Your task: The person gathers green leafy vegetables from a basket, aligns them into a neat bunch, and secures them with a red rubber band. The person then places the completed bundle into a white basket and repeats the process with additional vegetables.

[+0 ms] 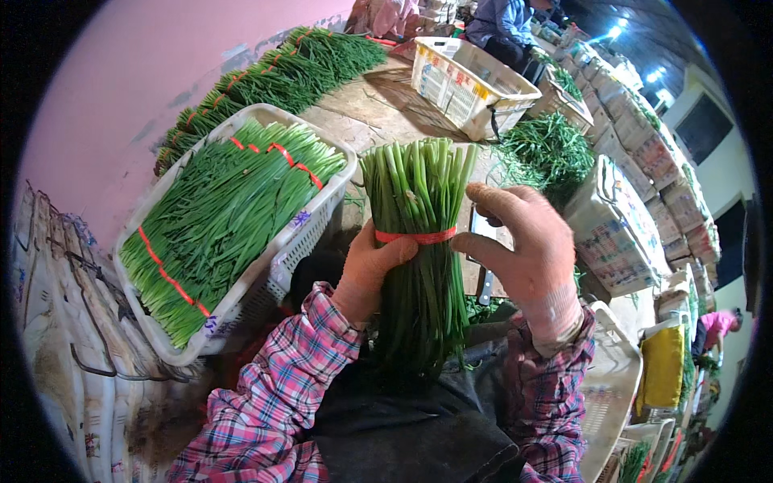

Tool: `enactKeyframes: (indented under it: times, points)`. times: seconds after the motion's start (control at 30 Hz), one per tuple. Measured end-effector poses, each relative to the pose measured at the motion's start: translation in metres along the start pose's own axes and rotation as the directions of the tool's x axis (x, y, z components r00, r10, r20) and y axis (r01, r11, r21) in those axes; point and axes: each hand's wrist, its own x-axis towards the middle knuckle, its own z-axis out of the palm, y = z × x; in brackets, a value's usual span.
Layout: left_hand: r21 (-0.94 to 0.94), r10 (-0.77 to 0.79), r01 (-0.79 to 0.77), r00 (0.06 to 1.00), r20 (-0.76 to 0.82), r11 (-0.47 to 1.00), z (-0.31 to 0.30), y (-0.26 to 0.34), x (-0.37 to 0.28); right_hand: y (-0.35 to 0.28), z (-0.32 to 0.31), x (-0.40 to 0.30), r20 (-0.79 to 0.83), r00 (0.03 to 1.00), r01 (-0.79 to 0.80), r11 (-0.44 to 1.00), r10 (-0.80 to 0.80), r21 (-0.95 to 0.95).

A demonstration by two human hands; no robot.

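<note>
A bundle of garlic chives (423, 290) stands upright before me, pale cut ends up, with a red band (416, 235) around it. My left hand (368, 271), in an orange knit glove, grips its left side, thumb across the band. My right hand (522, 241), gloved alike, is at the bundle's right side with thumb and fingers apart; the thumb tip is close to the band, and I cannot tell whether it touches. Behind the right hand lies a knife with a dark handle (485, 287), its blade (483, 226) partly hidden.
At left, a white plastic crate (347, 163) holds banded chives. More bundles (272, 75) line the pink wall. Ahead are another crate (453, 90), a loose chive pile (546, 151) and a seated person (501, 27). Stacked crates (658, 157) stand right; folded white crates or sacks (78, 302) lie lower left.
</note>
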Motion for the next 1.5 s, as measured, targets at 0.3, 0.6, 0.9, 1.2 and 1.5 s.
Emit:
enactKeyframes:
  times: [0.3,0.6,0.9,1.2,1.5]
  points:
    - [0.080,0.085,-0.080,0.995,-0.052,0.994,0.011,-0.012,0.004,-0.008,0.033,0.026,0.036,0.997,0.070,0.975,-0.063,-0.212]
    - [0.034,0.045,-0.042,0.995,-0.091,0.999,0.006,-0.014,0.003,0.015,-0.012,0.010,-0.239,0.851,-0.106,0.600,0.467,0.793]
    - [0.223,0.111,-0.073,0.980,-0.162,0.972,0.008,-0.015,0.002,-0.002,0.029,0.012,0.019,0.996,0.090,0.983,-0.089,-0.162]
    - [0.417,0.210,-0.107,0.955,-0.208,0.903,0.013,-0.021,-0.003,0.002,0.050,0.001,-0.055,0.954,-0.229,0.833,0.296,0.503]
    - [0.324,0.220,-0.164,0.965,-0.145,0.932,0.007,-0.025,-0.003,0.049,0.000,-0.023,-0.003,0.849,-0.317,0.514,0.528,0.797]
